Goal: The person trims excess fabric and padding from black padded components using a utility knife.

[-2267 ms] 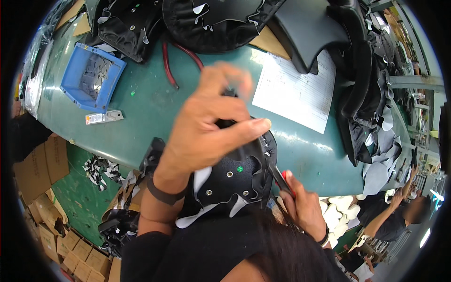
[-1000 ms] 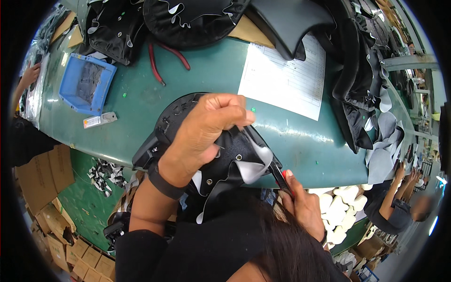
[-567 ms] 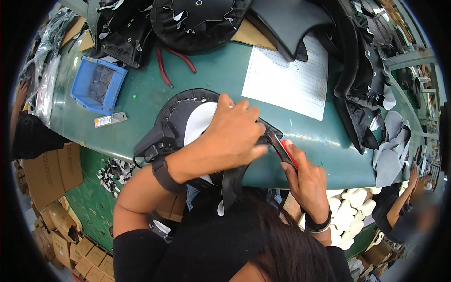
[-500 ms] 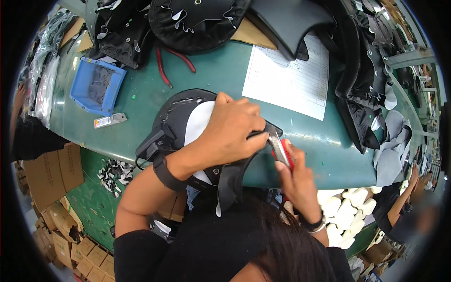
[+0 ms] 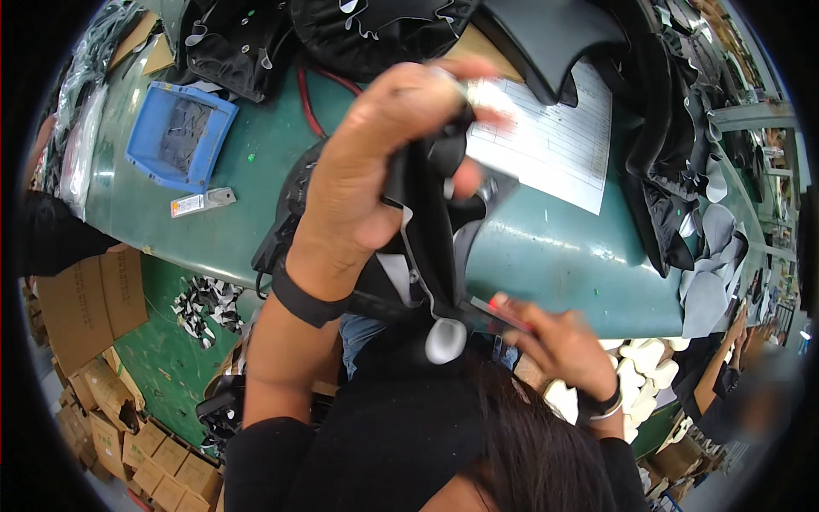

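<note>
My left hand (image 5: 354, 171), smeared by motion, is raised over the near edge of the table. It grips the black cover (image 5: 431, 235), whose pale-edged flap hangs down from the fingers. Beneath, partly hidden by my left forearm, lies the black padded part (image 5: 290, 205) that the cover belongs to, with a white patch showing. My right hand (image 5: 567, 341) is closed around a red-handled utility knife (image 5: 499, 316), low and right of the hanging flap. The knife's tip lies close to the flap; whether they touch I cannot tell.
A blue bin (image 5: 223, 136) of grey scraps, a small flat case (image 5: 202, 201) and red-handled pliers (image 5: 305, 102) lie on the green table's left side. A printed sheet (image 5: 554, 145) lies beyond my hands. Black covers (image 5: 665, 162) fill the right side; pale foam pieces (image 5: 648, 367) sit below.
My left hand has risen from the padded part, pulling the black cover up with it. My right hand has drawn the knife down toward me, away from the part's right corner.
</note>
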{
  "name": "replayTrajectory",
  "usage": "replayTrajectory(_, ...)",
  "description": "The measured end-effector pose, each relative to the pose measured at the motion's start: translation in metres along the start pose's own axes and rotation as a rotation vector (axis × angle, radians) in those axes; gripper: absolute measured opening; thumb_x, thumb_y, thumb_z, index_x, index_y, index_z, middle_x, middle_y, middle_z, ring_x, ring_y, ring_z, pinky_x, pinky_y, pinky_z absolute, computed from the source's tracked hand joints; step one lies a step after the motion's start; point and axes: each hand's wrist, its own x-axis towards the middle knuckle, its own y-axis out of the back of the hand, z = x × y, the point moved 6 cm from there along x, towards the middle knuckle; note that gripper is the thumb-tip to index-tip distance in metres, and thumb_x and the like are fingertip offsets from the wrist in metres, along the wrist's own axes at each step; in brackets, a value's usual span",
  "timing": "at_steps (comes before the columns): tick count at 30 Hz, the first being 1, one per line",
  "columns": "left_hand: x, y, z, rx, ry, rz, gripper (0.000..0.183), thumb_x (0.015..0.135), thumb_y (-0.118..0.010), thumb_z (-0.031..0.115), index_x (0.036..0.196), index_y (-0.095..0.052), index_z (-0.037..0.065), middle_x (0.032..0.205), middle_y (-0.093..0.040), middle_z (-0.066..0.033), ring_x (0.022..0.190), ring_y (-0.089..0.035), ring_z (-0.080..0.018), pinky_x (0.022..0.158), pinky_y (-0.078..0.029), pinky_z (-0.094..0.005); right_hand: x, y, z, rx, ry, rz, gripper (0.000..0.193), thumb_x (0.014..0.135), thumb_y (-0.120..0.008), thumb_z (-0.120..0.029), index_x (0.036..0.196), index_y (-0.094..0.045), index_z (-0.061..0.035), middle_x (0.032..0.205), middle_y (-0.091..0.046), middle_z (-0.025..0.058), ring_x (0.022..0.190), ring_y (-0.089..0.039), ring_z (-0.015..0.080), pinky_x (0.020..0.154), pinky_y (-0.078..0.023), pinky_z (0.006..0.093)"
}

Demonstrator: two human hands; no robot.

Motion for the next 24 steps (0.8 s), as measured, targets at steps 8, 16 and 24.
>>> replayTrajectory(8,-0.054,-0.011,-0.047,1.963,0.114,-0.649,0.035,0.074,-0.071,0.045,0.081,-0.069,0.011,0.069,-0.062,-0.0067,0.076,-0.060,-0.0223,0.067,-0.045,-0.0417,0.029,0.044,-0.006,-0.482,-0.010,0.057,0.047,0.089,-0.061,-0.026,0.134,-0.050,-0.0305,0.062,-0.058,0.0076,0.052,-0.057,0.0337,0.049,-0.042,0.0413)
replayTrajectory(16,-0.017,0.026,-0.037,0.786,0.111,-0.144,0.021,0.074,-0.065,0.016,0.058,-0.057,0.005,0.062,-0.055,-0.0025,0.064,-0.050,-0.0110,0.070,-0.037,-0.0281,-0.001,-0.002,-0.006,-0.210,-0.118,0.285,0.056,0.083,-0.068,-0.015,0.135,-0.048,-0.0098,0.070,-0.061,0.0143,0.061,-0.059,0.0368,0.059,-0.045,0.0468)
replayTrajectory(24,-0.026,0.046,0.018,1.668,-0.386,-0.046,0.028,0.080,-0.070,0.022,0.068,-0.057,0.000,0.104,-0.059,-0.0107,0.096,-0.057,-0.0262,0.083,-0.044,-0.0330,0.008,0.008,-0.010,-0.334,-0.269,0.260,0.049,0.084,-0.067,-0.011,0.131,-0.052,-0.0104,0.088,-0.067,0.0159,0.074,-0.062,0.0378,0.063,-0.046,0.0429)
